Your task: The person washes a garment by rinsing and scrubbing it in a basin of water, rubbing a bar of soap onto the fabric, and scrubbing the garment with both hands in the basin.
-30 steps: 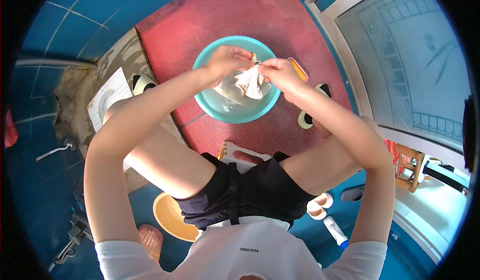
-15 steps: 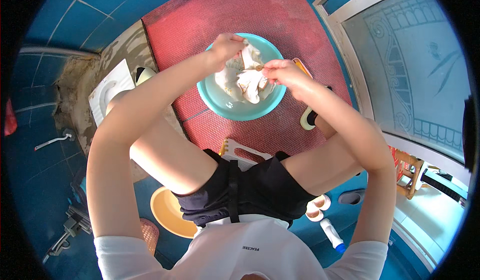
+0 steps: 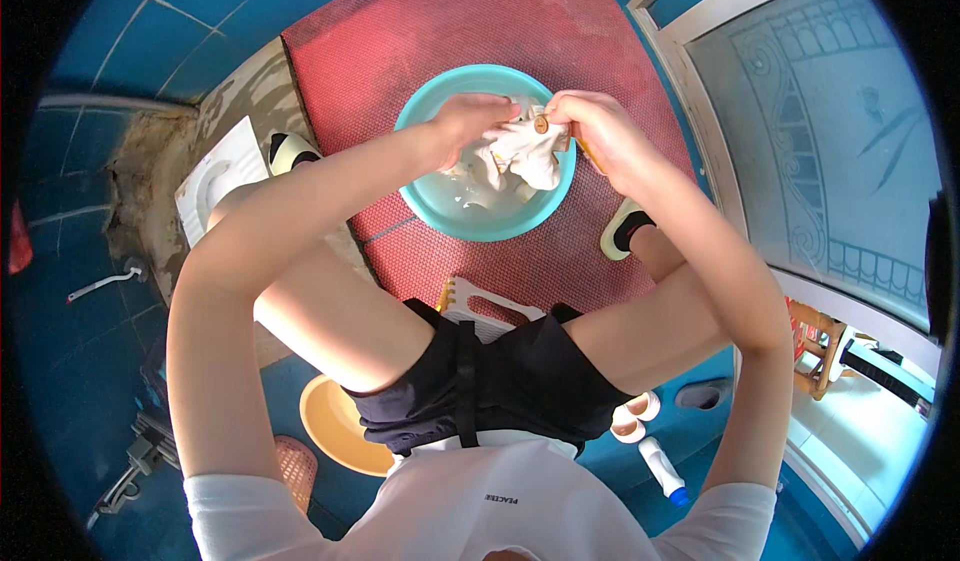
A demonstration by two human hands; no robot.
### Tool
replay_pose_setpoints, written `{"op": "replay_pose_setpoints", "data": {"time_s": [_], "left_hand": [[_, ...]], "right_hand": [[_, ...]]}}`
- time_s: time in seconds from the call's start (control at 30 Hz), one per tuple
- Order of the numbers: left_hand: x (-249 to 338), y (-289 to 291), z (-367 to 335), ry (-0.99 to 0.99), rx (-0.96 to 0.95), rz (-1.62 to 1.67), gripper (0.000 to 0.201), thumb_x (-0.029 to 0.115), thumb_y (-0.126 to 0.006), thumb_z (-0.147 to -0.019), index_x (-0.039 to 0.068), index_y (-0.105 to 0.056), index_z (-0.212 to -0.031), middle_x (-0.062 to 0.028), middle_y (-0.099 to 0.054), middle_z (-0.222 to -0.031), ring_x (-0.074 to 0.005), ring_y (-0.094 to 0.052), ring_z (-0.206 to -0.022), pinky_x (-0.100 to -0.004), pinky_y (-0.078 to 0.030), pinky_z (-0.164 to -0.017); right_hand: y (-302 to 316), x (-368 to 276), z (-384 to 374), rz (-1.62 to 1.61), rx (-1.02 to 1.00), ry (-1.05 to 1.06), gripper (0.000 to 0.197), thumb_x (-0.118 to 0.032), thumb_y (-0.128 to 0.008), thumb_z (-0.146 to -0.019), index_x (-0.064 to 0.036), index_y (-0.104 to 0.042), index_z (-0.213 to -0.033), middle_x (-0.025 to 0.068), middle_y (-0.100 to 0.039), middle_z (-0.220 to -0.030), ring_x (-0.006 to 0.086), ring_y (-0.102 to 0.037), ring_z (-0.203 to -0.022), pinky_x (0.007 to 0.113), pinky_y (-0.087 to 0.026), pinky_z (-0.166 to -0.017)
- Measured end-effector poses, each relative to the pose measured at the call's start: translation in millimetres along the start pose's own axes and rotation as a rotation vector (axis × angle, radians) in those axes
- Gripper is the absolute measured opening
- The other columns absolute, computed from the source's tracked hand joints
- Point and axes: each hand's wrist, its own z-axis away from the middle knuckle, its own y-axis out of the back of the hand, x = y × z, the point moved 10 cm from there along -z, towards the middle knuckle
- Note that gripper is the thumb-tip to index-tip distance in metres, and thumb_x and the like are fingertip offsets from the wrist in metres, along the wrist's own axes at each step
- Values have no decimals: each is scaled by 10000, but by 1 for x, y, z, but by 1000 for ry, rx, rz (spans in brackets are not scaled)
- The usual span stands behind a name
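A round turquoise basin [image 3: 440,223] with cloudy water stands on the red mat before me. Over it hangs a wet off-white garment [image 3: 528,153], crumpled, with a brown button showing near its upper edge. My right hand [image 3: 598,133] pinches the garment beside the button, at the basin's right rim. On the other side my left hand [image 3: 474,127] has its fingers together against the cloth; the fingertips partly hide what they grip. The garment's lower folds hang close to the water, and I cannot tell whether they touch it.
My feet in pale shoes flank the basin on the red mat [image 3: 370,61]. Below me is a white plastic stool [image 3: 490,309]. A yellow basin [image 3: 345,431], a pink basket [image 3: 296,466] and a white bottle [image 3: 662,469] stand nearby. A squat toilet [image 3: 222,173] lies left, a glass door [image 3: 820,131] right.
The garment has shifted right and turned, bringing its button higher. My right hand has moved up and slightly right; my left hand has moved down and right along the cloth.
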Motion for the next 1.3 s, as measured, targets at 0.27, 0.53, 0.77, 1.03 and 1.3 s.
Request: {"op": "replay_pose_setpoints", "data": {"time_s": [0.27,0.53,0.77,1.03,1.3], "left_hand": [[56,20,0,-293,149,-166,152,147,-508,-810,13,-543,-872,-55,-553,-829,-109,-511,-764,-250,-417,-704],[89,14,38,-484,143,-133,117,98,-524,-790,-9,-553,-829,-38,-567,-724,-82,-513,-642,-217,-426,-637],[75,3,39,-450,102,-85,103,76,-557,-763,-13,-561,-815,-30,-561,-713,-76,-507,-632,-215,-428,-606],[60,10,37,-526,97,-321,175,95,-623,-686,-33,-595,-803,-59,-590,-707,-113,-550,-631,-244,-452,-595],[61,19,34,-593,139,-565,168,119,-615,-699,-24,-606,-789,-73,-607,-700,-109,-570,-664,-237,-461,-629]], "right_hand": [[18,-13,10,1,16,41,93,-140,-489,-707,-59,-534,-713,1,-512,-715,86,-460,-701,241,-357,-668],[19,-12,1,687,25,189,258,-323,-525,-806,-66,-545,-814,5,-519,-739,60,-487,-686,209,-394,-602],[-7,-6,-10,536,131,257,315,-301,-587,-757,10,-575,-805,86,-577,-703,139,-546,-633,268,-426,-583],[-15,18,-16,67,102,81,177,-82,-472,-819,49,-521,-927,90,-563,-847,132,-537,-743,262,-439,-654],[-20,20,-17,53,59,62,179,-72,-465,-801,44,-539,-916,78,-569,-844,117,-532,-743,246,-428,-658]]}}
